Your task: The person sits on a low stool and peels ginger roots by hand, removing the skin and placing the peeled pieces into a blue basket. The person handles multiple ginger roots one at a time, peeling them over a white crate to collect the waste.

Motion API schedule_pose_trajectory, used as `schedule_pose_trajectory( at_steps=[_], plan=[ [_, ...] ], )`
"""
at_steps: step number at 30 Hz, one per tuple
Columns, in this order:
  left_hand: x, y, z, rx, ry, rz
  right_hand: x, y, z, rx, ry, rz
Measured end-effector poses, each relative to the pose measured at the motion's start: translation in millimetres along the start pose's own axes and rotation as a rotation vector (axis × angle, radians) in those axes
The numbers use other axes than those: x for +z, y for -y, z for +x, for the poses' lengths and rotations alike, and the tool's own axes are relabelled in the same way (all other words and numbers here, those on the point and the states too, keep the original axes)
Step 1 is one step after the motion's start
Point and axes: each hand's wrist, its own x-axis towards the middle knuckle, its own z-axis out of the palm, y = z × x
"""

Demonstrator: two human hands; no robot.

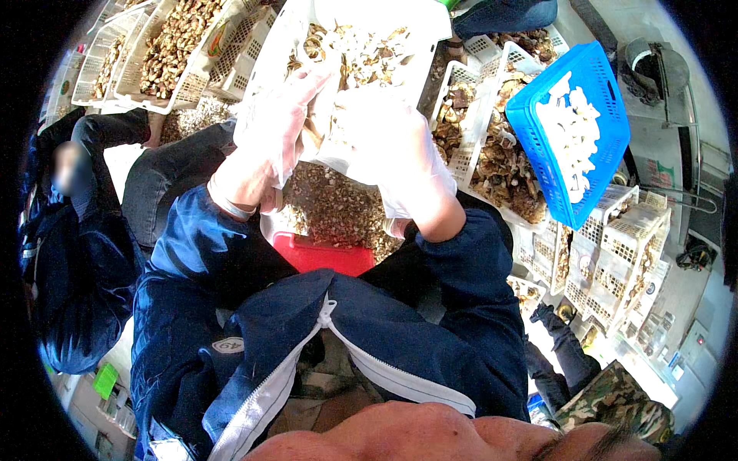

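Strong glare whitens both of my hands over the near side of a white plastic tub (425, 43). Brown and pale mushroom pieces (369, 55) lie scattered inside it. My left hand (288, 112), in a thin see-through glove, has its fingers stretched forward beside a brown mushroom piece (313, 129). My right hand (375, 121) wears a white-looking glove and sits just right of that piece. The glare hides its fingers, so whether either hand grips the piece cannot be seen.
Below lie brown and white trimmings (334, 201) and a red plastic object (323, 253). A blue basket (612, 115) of white pieces tilts above white crates (481, 124) of brown mushrooms. Mushroom-filled crates (127, 86) stand far left. A seated person (86, 259) is at the left.
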Motion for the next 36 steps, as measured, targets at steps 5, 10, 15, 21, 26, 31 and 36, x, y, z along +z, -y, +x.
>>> schedule_pose_trajectory(
  at_steps=[5,10,15,21,26,31,36],
  plan=[
    [-5.1,0.7,4.4,-0.030,-0.008,0.017,11.2,-9.4,1.7,0.013,-0.050,-0.071],
    [-16.1,-6.1,4.5,-0.007,0.041,0.085,-19.0,-12.9,12.9,-0.042,-0.171,-0.125],
    [-29.3,-11.7,4.0,-0.244,0.118,-0.058,-37.2,-44.3,21.5,0.137,-0.434,-0.116],
    [-51.5,-4.3,5.2,0.007,0.334,0.162,-58.3,-78.2,20.1,-0.093,-0.537,-0.341],
    [-65.8,-14.7,14.0,-0.150,0.523,-0.238,-59.6,-68.7,13.9,0.318,-0.458,0.236],
    [-20.4,-15.6,-10.2,0.499,0.429,0.197,-38.2,-37.9,18.7,0.057,-0.092,-0.233],
    [-10.4,-25.9,-9.3,0.072,0.219,0.032,-31.6,-25.1,18.5,-0.238,-0.005,0.008]
  ],
)
